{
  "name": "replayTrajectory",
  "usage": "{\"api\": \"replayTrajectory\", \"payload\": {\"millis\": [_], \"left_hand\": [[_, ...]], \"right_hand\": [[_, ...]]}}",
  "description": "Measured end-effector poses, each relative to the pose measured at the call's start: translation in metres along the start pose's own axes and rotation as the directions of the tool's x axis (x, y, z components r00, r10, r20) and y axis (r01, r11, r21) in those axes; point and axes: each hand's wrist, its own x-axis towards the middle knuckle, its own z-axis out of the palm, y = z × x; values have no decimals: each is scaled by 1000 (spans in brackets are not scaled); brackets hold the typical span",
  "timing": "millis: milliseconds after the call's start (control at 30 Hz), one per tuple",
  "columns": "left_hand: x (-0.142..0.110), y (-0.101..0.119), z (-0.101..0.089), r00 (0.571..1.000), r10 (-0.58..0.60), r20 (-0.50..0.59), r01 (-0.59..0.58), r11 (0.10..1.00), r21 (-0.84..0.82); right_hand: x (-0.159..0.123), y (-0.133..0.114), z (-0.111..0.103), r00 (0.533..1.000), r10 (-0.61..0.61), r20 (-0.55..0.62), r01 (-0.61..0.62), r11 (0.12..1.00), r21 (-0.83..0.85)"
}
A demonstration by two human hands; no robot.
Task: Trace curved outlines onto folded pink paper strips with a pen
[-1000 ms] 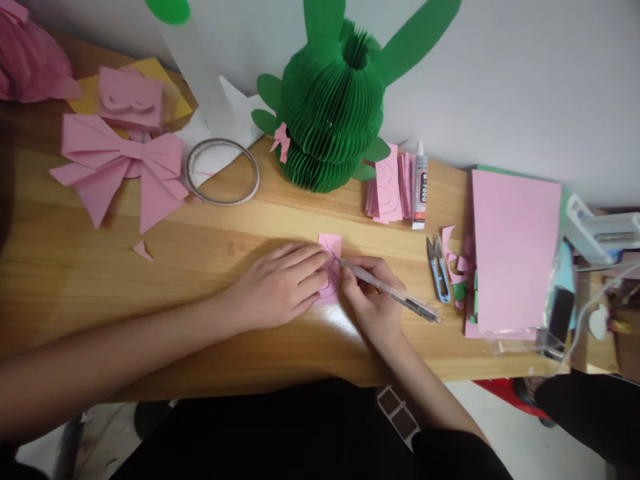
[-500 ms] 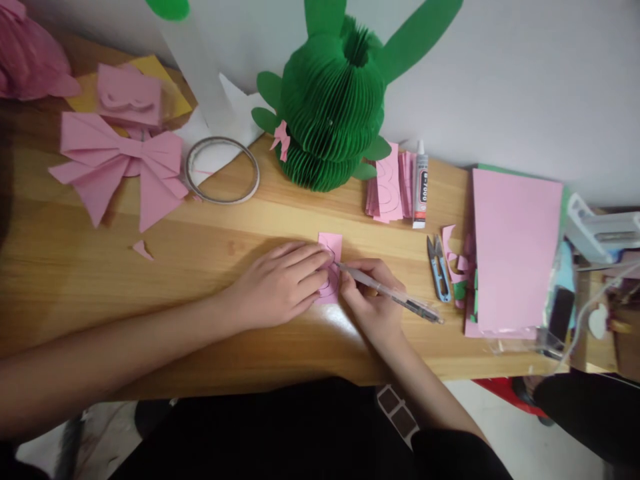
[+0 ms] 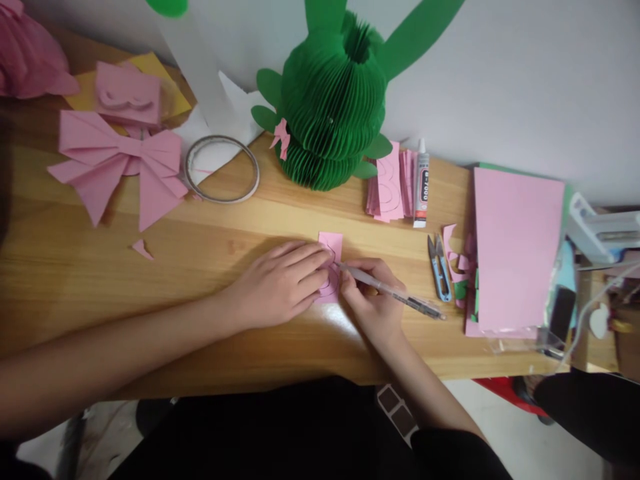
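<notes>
A small pink paper slip (image 3: 331,245) lies on the wooden table (image 3: 225,227), with a curved outline drawn on it. My left hand (image 3: 280,283) lies flat on the slip's left side, fingers stretched out, pressing it down. My right hand (image 3: 373,300) is closed round a clear pen (image 3: 395,293) whose tip touches the slip near its middle. The pen's dark end points to the right.
A green honeycomb paper figure (image 3: 333,107) stands at the back. Behind the slip lie a stack of pink slips (image 3: 390,183) and a glue tube (image 3: 421,183). Small snips (image 3: 439,267) and pink sheets (image 3: 515,247) lie right. A pink paper bow (image 3: 120,163) and tape ring (image 3: 223,170) lie left.
The pen tip has shifted very slightly on the slip. Both hands stay where they were.
</notes>
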Motion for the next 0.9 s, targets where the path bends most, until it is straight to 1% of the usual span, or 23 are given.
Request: {"api": "replayTrajectory", "payload": {"millis": [267,367,433,533,733,900], "left_hand": [[-1,0,1,1000,-5,0,5,1000,2],[-1,1,0,1000,-1,15,1,1000,-4],[-1,1,0,1000,-1,23,2,1000,-4],[-1,1,-1,1000,-9,6,9,1000,-2],[-1,2,2,1000,-9,-1,9,1000,-10],[-1,1,2,1000,-4,4,4,1000,-8]], "right_hand": [[3,6,2,999,34,-3,-34,999,-10],[5,7,2,999,39,5,-39,999,-35],[7,7,1,999,33,15,-32,998,-48],[12,6,1,999,11,42,-9,999,-50],[20,5,3,996,-59,73,60,998,-14],[21,5,4,996,-55,71,55,999,0]]}}
